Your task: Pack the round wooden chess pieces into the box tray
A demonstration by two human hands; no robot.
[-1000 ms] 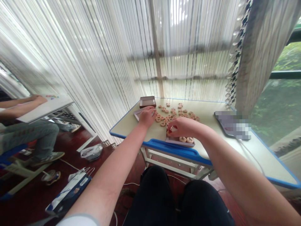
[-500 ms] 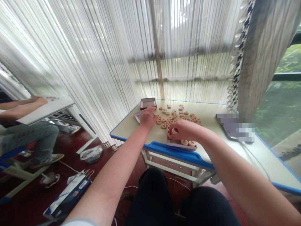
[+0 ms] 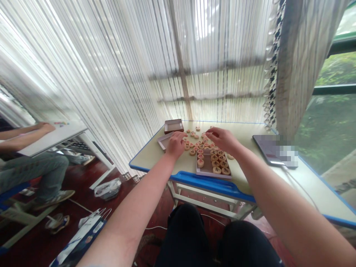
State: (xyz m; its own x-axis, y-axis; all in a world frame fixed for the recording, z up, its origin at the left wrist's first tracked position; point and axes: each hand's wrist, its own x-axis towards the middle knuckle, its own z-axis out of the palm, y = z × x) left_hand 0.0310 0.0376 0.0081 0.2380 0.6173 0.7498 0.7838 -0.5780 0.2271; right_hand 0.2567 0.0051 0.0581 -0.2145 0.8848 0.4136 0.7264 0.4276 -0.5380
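My right hand point(image 3: 223, 140) hovers over loose Chinese chess pieces point(image 3: 192, 152) in the middle of the desk, its fingers bent and apart with no piece visible in them. Beside the scattered pieces, at their left, my left hand point(image 3: 177, 144) rests with fingers loosely spread, overlapping a shallow pale tray point(image 3: 163, 139). Nearer me is an open box point(image 3: 208, 168) partly filled with pieces: black-marked pieces point(image 3: 217, 170) stand in two columns on its right, and red-marked pieces point(image 3: 200, 163) line its left side. Some loose pieces are hidden behind my right hand.
A brown-rimmed box point(image 3: 174, 126) stands at the desk's far left corner. On the right lies a tablet-like device point(image 3: 265, 150) with a cable. The desk point(image 3: 150, 157) has a blue edge. Another person's hands point(image 3: 46, 128) rest on a table at the left. Curtains hang behind.
My right hand has left the box's left side and moved forward over the loose pieces, uncovering the rows in the box. My left hand has stayed nearly in place.
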